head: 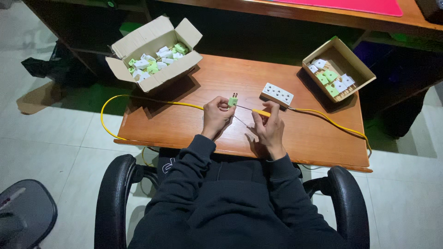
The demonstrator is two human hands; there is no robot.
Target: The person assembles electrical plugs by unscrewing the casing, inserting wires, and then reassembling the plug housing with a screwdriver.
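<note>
I see left hand fingers pinched, raised | right hand fingers curled closed | dark-sleeved forearms angled inward, hands near together

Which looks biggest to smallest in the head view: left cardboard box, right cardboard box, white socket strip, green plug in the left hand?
1. Left cardboard box, flaps open
2. Right cardboard box, clearly smaller in outline
3. White socket strip
4. Green plug, held by the left hand

All lie at about table depth, so the ranking looks safe.
</note>
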